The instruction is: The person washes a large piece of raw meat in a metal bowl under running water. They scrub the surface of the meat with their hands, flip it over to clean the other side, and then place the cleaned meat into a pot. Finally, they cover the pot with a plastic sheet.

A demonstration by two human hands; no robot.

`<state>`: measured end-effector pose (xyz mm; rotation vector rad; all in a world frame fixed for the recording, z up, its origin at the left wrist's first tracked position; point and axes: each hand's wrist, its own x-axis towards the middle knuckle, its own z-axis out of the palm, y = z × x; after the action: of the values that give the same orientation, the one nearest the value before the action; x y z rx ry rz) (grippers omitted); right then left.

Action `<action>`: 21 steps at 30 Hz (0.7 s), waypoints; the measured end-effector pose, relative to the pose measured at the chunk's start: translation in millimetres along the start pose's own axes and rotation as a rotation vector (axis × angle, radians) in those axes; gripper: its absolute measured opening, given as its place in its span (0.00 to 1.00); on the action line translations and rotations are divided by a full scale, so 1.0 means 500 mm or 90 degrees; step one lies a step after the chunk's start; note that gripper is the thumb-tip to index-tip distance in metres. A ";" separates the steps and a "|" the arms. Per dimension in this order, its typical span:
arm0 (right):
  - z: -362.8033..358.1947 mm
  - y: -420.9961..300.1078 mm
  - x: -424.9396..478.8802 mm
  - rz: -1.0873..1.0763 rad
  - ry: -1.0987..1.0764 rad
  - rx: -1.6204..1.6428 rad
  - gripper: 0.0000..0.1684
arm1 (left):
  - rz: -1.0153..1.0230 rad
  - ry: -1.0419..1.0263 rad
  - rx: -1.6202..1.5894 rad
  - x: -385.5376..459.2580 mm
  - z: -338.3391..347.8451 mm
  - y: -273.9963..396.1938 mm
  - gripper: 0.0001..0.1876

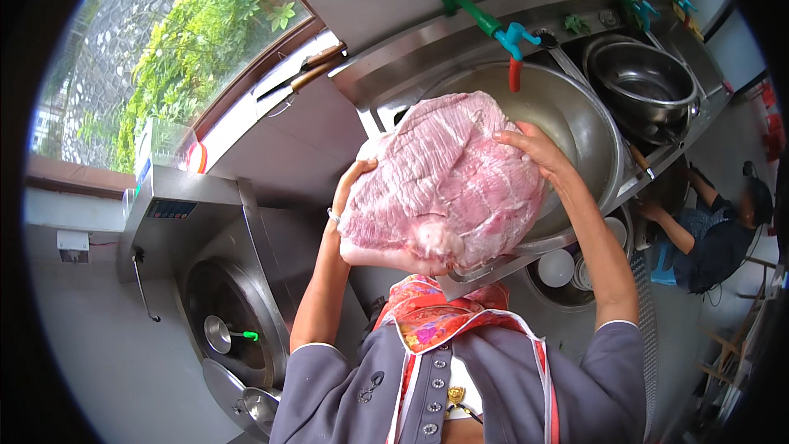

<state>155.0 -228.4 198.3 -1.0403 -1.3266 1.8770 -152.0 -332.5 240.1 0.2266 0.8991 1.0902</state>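
A large slab of raw meat, pale pink with a strip of rind along its near edge, is held up between both hands. My left hand grips its left edge, thumb on top, with a light band at the wrist. My right hand holds the upper right edge, thumb on top and the other fingers partly hidden. Behind and below the meat lies a wide metal basin in the counter. A green and blue tap with a red spout end hangs over that basin.
A metal pot stands in the counter at right. Near my right forearm, bowls sit in a round container. At left, a ladle rests in a large wok. Knives lie on the window ledge. A person works at far right.
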 end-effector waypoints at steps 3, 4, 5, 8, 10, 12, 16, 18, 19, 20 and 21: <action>0.018 0.001 0.001 -0.049 0.008 -0.028 0.29 | 0.055 0.035 0.003 0.035 -0.108 -0.024 0.14; 0.028 0.001 0.002 -0.066 0.019 -0.049 0.29 | 0.064 0.051 -0.004 0.041 -0.139 -0.034 0.13; 0.036 0.002 0.005 -0.082 0.031 -0.068 0.29 | 0.072 0.069 -0.010 0.039 -0.154 -0.047 0.12; 0.048 0.029 0.041 -0.087 -0.001 -0.111 0.27 | 0.048 0.030 -0.059 -0.029 -0.101 -0.059 0.18; 0.073 0.018 0.048 -0.113 0.042 -0.184 0.23 | 0.030 0.015 -0.071 -0.052 -0.091 -0.065 0.25; 0.096 0.031 0.067 -0.141 0.065 -0.212 0.23 | 0.037 0.002 -0.073 -0.067 -0.097 -0.069 0.28; 0.123 0.037 0.092 -0.116 0.016 -0.256 0.22 | 0.042 0.010 -0.106 -0.059 -0.167 -0.083 0.28; 0.132 0.033 0.102 -0.075 -0.005 -0.281 0.20 | 0.063 0.025 -0.126 -0.058 -0.192 -0.096 0.27; 0.137 0.042 0.109 -0.070 -0.008 -0.271 0.20 | 0.058 0.013 -0.116 -0.056 -0.214 -0.100 0.29; 0.140 0.049 0.113 -0.065 -0.011 -0.263 0.20 | 0.058 0.014 -0.124 -0.053 -0.237 -0.107 0.28; 0.142 0.048 0.113 -0.058 -0.009 -0.260 0.21 | 0.063 0.013 -0.136 -0.053 -0.243 -0.115 0.27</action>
<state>64.4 -222.9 174.8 -1.1401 -1.7823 1.5840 -205.8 -413.5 143.6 0.0834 0.7898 1.2730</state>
